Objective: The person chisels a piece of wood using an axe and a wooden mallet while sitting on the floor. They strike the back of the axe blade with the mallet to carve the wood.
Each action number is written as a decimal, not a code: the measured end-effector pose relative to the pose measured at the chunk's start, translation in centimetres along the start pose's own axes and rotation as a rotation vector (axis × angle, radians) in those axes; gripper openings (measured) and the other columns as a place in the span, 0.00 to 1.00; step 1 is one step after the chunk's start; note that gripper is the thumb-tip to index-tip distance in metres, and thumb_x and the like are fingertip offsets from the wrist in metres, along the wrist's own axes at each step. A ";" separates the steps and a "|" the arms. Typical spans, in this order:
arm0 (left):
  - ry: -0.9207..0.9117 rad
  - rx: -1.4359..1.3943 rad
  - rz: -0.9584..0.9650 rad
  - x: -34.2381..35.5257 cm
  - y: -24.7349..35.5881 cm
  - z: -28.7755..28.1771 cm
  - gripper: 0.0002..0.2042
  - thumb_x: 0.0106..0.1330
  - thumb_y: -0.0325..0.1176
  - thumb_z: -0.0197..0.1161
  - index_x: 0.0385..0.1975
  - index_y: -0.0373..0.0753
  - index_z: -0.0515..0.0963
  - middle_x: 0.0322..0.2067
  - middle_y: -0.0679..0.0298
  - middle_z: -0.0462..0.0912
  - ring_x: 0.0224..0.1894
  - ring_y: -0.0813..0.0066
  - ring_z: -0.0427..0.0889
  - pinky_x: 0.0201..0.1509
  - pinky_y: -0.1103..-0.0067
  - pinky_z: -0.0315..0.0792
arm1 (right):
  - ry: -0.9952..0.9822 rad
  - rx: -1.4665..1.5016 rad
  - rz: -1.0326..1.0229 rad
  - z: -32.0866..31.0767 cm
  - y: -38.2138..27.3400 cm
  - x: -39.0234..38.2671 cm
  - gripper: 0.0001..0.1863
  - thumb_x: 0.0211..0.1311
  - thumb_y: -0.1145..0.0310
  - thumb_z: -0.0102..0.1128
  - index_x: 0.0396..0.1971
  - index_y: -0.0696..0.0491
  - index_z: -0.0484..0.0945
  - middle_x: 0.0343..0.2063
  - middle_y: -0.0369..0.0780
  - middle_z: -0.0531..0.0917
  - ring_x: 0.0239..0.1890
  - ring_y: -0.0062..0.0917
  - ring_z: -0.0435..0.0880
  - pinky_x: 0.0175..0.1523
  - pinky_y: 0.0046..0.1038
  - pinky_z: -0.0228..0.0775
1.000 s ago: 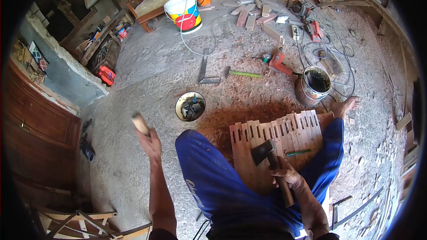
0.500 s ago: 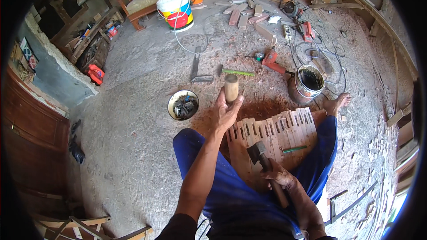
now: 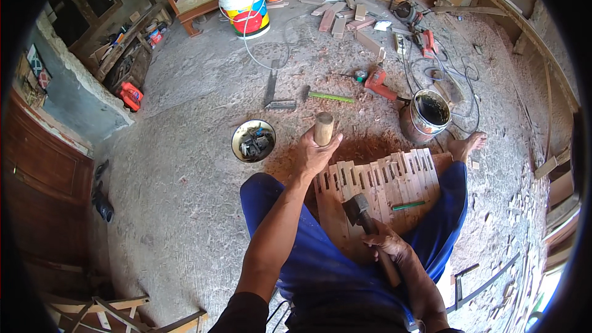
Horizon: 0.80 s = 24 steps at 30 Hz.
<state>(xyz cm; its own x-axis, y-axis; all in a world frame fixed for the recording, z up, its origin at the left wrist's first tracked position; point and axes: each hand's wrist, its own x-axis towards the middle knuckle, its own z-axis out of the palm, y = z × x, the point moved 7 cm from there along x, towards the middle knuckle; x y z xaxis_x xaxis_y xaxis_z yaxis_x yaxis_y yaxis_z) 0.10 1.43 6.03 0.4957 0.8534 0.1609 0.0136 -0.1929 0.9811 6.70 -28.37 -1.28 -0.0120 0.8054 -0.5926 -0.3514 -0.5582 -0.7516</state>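
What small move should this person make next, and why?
Probably bring the left hand and its wooden handle over the slotted boards: the handle shows just past their far left corner, while the right hand already holds the hatchet above them.

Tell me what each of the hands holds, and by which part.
Left hand: a rounded wooden piece, gripped below its exposed top end. Right hand: a dark-headed tool, by its handle.

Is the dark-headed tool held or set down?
Held: the right hand wraps around the brown handle of the dark-headed tool.
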 end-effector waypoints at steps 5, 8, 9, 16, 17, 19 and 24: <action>0.088 0.103 0.165 0.2 1.1 0.1 0.13 0.59 0.34 0.74 0.40 0.37 0.80 0.32 0.62 0.85 0.33 0.72 0.82 0.41 0.72 0.77 | 0.003 0.036 0.002 -0.2 0.0 -0.1 0.23 0.60 0.66 0.68 0.50 0.56 0.67 0.25 0.35 0.74 0.15 0.19 0.74 0.18 0.23 0.70; 0.112 0.118 0.195 0.3 0.9 0.5 0.13 0.59 0.35 0.74 0.37 0.36 0.79 0.30 0.62 0.83 0.31 0.73 0.81 0.38 0.72 0.76 | -0.002 0.059 -0.001 -0.2 -0.1 -0.1 0.23 0.60 0.66 0.67 0.50 0.56 0.67 0.25 0.35 0.74 0.15 0.19 0.74 0.17 0.23 0.70; 0.121 0.130 0.214 0.2 0.9 0.7 0.13 0.60 0.36 0.74 0.36 0.36 0.78 0.27 0.64 0.81 0.29 0.75 0.78 0.36 0.72 0.75 | -0.018 0.069 -0.005 -0.2 -0.1 0.0 0.23 0.61 0.66 0.67 0.50 0.56 0.67 0.25 0.35 0.74 0.15 0.19 0.74 0.17 0.23 0.70; 0.102 0.131 0.210 0.3 0.2 1.3 0.14 0.59 0.37 0.74 0.34 0.35 0.78 0.25 0.64 0.79 0.27 0.75 0.76 0.35 0.72 0.75 | -0.032 0.105 -0.002 -0.3 -0.2 -0.1 0.24 0.61 0.67 0.67 0.52 0.55 0.66 0.25 0.35 0.73 0.15 0.19 0.74 0.17 0.23 0.69; 0.111 0.151 0.223 0.3 0.2 1.2 0.14 0.59 0.37 0.74 0.34 0.35 0.78 0.25 0.63 0.80 0.27 0.74 0.76 0.35 0.71 0.75 | -0.034 0.114 -0.001 -0.3 -0.2 -0.1 0.24 0.61 0.67 0.66 0.52 0.55 0.66 0.25 0.35 0.74 0.15 0.19 0.74 0.17 0.23 0.69; 0.126 0.188 0.249 0.2 0.5 1.1 0.14 0.59 0.36 0.74 0.34 0.35 0.78 0.26 0.62 0.81 0.27 0.73 0.77 0.35 0.71 0.75 | -0.035 0.134 0.002 -0.3 -0.2 -0.2 0.24 0.61 0.68 0.66 0.53 0.54 0.66 0.26 0.36 0.74 0.15 0.19 0.74 0.17 0.23 0.70; 0.113 0.223 0.199 0.1 0.3 1.3 0.13 0.58 0.34 0.72 0.39 0.37 0.79 0.31 0.54 0.85 0.34 0.58 0.86 0.38 0.68 0.78 | -0.013 0.108 0.003 -0.6 0.0 -0.1 0.24 0.61 0.68 0.66 0.53 0.56 0.66 0.25 0.36 0.74 0.15 0.19 0.75 0.18 0.23 0.70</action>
<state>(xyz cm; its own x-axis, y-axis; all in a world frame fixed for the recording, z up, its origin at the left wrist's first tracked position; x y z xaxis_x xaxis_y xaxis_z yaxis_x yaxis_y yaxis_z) 1.24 0.84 6.24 0.4080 0.8344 0.3706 0.1224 -0.4522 0.8835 7.31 -28.55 -1.38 -0.0247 0.8066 -0.5905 -0.4505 -0.5363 -0.7137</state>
